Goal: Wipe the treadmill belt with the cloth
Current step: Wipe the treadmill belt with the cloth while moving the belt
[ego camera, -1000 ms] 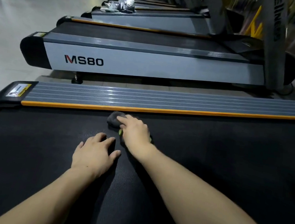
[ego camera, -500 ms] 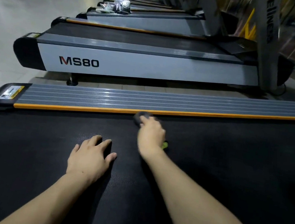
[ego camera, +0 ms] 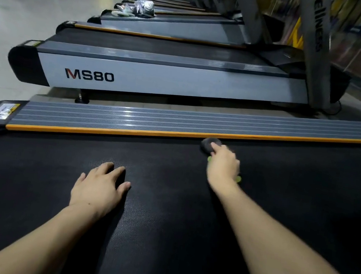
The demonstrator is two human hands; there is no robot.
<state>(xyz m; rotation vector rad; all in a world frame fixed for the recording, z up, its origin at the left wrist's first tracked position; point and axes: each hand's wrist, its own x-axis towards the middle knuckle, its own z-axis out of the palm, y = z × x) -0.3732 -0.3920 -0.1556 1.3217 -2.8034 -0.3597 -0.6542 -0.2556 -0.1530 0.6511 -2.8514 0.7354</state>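
Note:
The black treadmill belt (ego camera: 163,215) fills the lower half of the head view. My right hand (ego camera: 223,166) presses a dark grey cloth (ego camera: 207,144) with green edging flat on the belt, close to the orange strip of the far side rail (ego camera: 176,127). Most of the cloth is hidden under the hand. My left hand (ego camera: 98,185) lies palm down on the belt to the left, fingers together, holding nothing.
Beyond the grey ribbed side rail stands a second treadmill marked MS80 (ego camera: 159,80), with more treadmills in a row behind it. A grey upright post (ego camera: 312,51) rises at the right. Pale floor (ego camera: 9,27) lies to the left.
My right hand has slid the cloth to the right along the belt beside the orange strip. My left hand has stayed planted on the belt.

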